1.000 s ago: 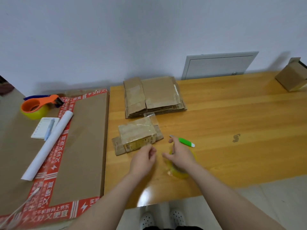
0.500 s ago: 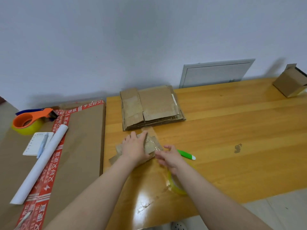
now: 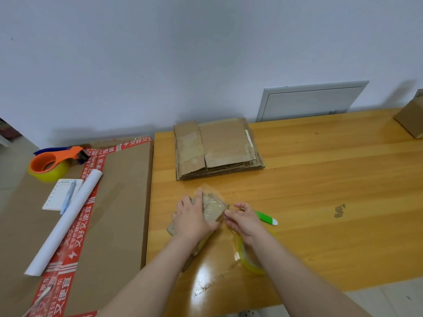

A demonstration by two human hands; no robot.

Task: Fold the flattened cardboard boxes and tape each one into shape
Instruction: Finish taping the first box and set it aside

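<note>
Head view: small box (image 3: 214,208) lay just before the flat stack (image 3: 217,147), left hand (image 3: 194,219) pressing it, fingers straight; right hand (image 3: 246,219) at its edge, grip unclear. Risk: box sliding on the glossy wooden table (image 3: 320,179) could wrinkle the strip from the tape roll (image 3: 250,259). Plain white wall (image 3: 206,53) behind stack.

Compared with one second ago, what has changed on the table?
The left hand moved forward onto the small box and presses it. The right hand moved from the tape roll to the box's right edge. Box, roll, flat-box stack and green pen stayed.
</note>
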